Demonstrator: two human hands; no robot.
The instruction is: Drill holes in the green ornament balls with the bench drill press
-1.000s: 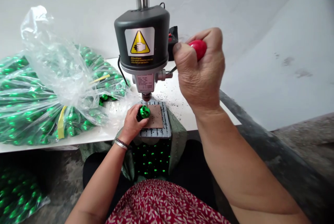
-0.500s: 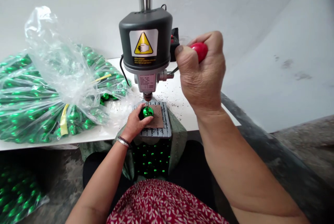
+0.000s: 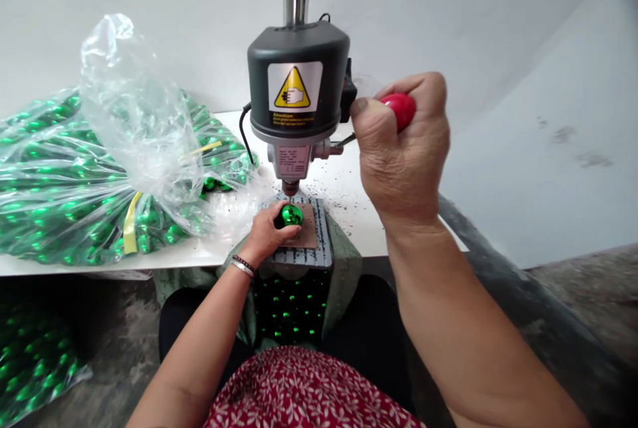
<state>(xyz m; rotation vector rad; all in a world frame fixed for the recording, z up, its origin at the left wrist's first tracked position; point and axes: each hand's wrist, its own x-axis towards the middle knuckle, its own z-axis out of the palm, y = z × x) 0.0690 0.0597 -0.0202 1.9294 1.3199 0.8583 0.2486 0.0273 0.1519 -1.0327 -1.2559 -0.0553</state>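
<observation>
A shiny green ball point(image 3: 292, 215), like a bauble, rests on a brown square board point(image 3: 309, 232) under a small drill press point(image 3: 298, 82). My left hand point(image 3: 268, 232) grips the ball from its left side, thumb and fingers curved around it. The thin drill bit point(image 3: 290, 201) comes down to the top of the ball and seems to touch it. Up at the right, my right hand point(image 3: 406, 149) is closed round the red knob point(image 3: 400, 109) of the press's lever.
A large clear bag point(image 3: 114, 175) of green balls covers the table's left side. Below lie another bag of them point(image 3: 34, 348) and more green balls point(image 3: 292, 305) at my lap, beside green cloth point(image 3: 343, 275). Dark shavings are scattered on the white table point(image 3: 359, 235).
The whole view has shifted, so press, bag and hands appear further right. Both hands keep their holds on the ball and the lever knob.
</observation>
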